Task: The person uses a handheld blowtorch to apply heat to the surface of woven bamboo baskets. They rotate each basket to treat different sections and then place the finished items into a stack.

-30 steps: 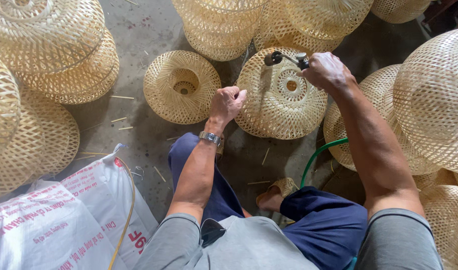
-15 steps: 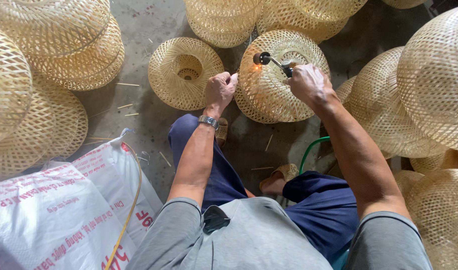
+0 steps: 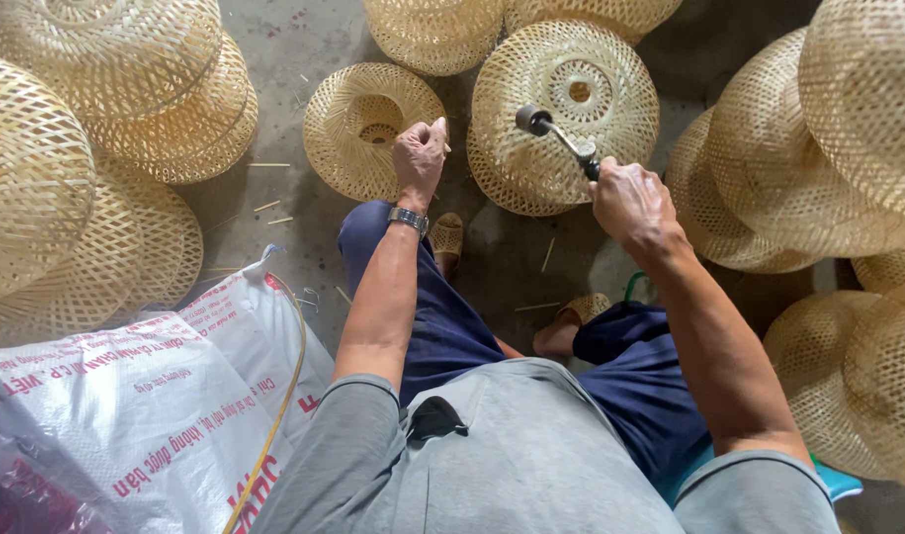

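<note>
Your right hand (image 3: 632, 203) is closed around the dark handle of a metal tool (image 3: 559, 140), whose round head points up and to the left, held over a domed woven shade (image 3: 571, 109) that lies on the concrete floor (image 3: 284, 188) in front of your knees. Your left hand (image 3: 419, 156) is curled shut at the left edge of that shade, thumb up, and seems to pinch a thin bamboo sliver, though it is too small to tell for sure; a watch (image 3: 409, 219) sits on that wrist. Just left of the hand lies a smaller basket (image 3: 358, 133) with a hole in its middle, touching the shade's rim. Stacks of similar shades (image 3: 126, 89) ring you on the left, top and right. A white printed sack (image 3: 126, 415) lies by your left side with a yellow cord (image 3: 289, 396) across it. A green hose (image 3: 632, 287) shows beside your right knee, near your sandalled foot (image 3: 566, 326). Loose slivers are scattered over the floor.
</note>
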